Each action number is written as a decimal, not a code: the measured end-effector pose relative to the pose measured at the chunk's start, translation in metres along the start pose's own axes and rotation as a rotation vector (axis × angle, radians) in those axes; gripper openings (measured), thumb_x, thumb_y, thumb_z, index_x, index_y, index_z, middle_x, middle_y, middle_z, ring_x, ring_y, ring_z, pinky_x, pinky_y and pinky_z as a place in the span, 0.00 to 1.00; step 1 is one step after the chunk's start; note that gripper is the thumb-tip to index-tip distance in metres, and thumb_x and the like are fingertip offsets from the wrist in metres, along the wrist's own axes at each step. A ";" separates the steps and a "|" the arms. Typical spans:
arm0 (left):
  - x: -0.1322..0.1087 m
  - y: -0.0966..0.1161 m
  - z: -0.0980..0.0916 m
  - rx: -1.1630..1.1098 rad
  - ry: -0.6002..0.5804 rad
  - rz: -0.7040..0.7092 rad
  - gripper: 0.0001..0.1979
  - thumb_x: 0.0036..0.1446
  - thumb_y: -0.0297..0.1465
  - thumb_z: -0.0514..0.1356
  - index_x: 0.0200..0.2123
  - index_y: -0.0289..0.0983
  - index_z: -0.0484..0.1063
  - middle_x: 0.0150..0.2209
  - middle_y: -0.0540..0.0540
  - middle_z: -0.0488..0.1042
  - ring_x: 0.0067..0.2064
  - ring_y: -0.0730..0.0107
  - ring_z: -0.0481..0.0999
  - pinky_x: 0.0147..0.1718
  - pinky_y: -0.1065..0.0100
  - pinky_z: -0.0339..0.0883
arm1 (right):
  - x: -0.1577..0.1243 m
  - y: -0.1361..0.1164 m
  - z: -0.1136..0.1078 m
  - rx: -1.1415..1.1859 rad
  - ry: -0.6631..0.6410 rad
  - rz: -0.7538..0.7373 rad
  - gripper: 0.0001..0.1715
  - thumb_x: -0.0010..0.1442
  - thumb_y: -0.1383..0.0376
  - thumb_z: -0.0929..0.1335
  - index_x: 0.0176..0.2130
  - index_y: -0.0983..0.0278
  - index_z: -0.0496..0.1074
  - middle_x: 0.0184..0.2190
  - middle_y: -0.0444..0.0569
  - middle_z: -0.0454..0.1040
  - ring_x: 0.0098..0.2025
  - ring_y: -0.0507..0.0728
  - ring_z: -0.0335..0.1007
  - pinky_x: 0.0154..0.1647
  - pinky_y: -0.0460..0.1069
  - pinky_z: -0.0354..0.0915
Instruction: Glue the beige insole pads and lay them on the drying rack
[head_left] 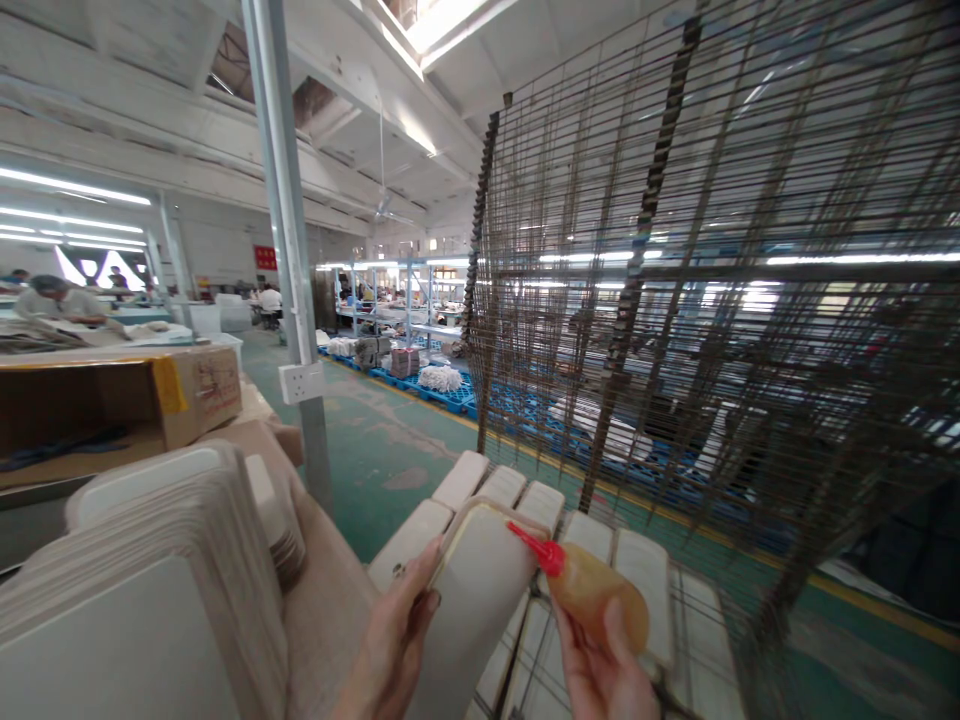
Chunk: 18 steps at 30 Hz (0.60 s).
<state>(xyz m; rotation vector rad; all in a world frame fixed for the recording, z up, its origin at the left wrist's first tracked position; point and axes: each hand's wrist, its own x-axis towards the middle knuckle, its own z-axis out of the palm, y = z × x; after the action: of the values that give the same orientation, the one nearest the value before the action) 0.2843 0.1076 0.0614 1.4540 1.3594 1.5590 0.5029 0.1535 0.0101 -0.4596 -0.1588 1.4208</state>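
Observation:
My left hand (394, 635) grips the left edge of a pale, flat panel with rounded corners (484, 585), its thumb on the near side. A yellowish line runs along the panel's rim. In my right hand (604, 670) is a squeeze bottle (604, 595) of amber liquid, probably glue, tilted with its red nozzle (536, 548) pointing left. The nozzle tip is at the panel's upper right edge; whether it touches cannot be made out. Similar pale panels (641, 570) lie in rows on a wire rack beneath and beyond my hands.
Stacked pale panels (135, 600) stand at the left on a beige-covered table (322, 590), by an open cardboard box (214, 390). A tall wire rack (630, 290) rises at the right. A metal post with a socket (300, 383) stands ahead. People work far left.

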 end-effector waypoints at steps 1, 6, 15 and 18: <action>0.000 0.002 0.001 0.003 0.009 -0.006 0.21 0.49 0.29 0.59 0.49 0.43 0.72 0.54 0.49 0.69 0.59 0.59 0.61 0.57 0.61 0.55 | 0.000 0.001 0.000 0.007 -0.001 0.007 0.25 0.42 0.57 0.76 0.39 0.64 0.71 0.42 0.50 0.74 0.50 0.60 0.66 0.48 0.54 0.69; -0.003 0.011 0.006 0.052 0.010 0.020 0.21 0.47 0.31 0.60 0.48 0.42 0.73 0.53 0.47 0.70 0.58 0.57 0.63 0.58 0.59 0.51 | -0.005 0.001 0.013 0.059 0.035 0.004 0.28 0.41 0.59 0.77 0.41 0.62 0.70 0.42 0.48 0.75 0.48 0.58 0.68 0.44 0.51 0.71; 0.024 0.010 0.007 -0.004 0.093 -0.012 0.23 0.44 0.33 0.60 0.46 0.38 0.74 0.53 0.45 0.70 0.57 0.57 0.64 0.58 0.59 0.52 | -0.026 0.030 -0.009 0.042 0.072 -0.003 0.22 0.44 0.59 0.76 0.39 0.59 0.71 0.37 0.43 0.76 0.41 0.55 0.72 0.37 0.48 0.72; 0.038 0.015 -0.005 -0.025 0.049 -0.024 0.29 0.42 0.35 0.62 0.51 0.35 0.70 0.52 0.43 0.71 0.53 0.55 0.69 0.54 0.58 0.58 | -0.025 0.022 -0.011 -0.048 0.054 -0.018 0.22 0.44 0.59 0.76 0.39 0.61 0.71 0.36 0.45 0.76 0.42 0.57 0.71 0.38 0.49 0.72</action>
<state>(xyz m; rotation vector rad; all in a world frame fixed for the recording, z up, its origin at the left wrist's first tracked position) 0.2745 0.1365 0.0887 1.3878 1.3754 1.6005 0.4834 0.1288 -0.0045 -0.5338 -0.1533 1.3876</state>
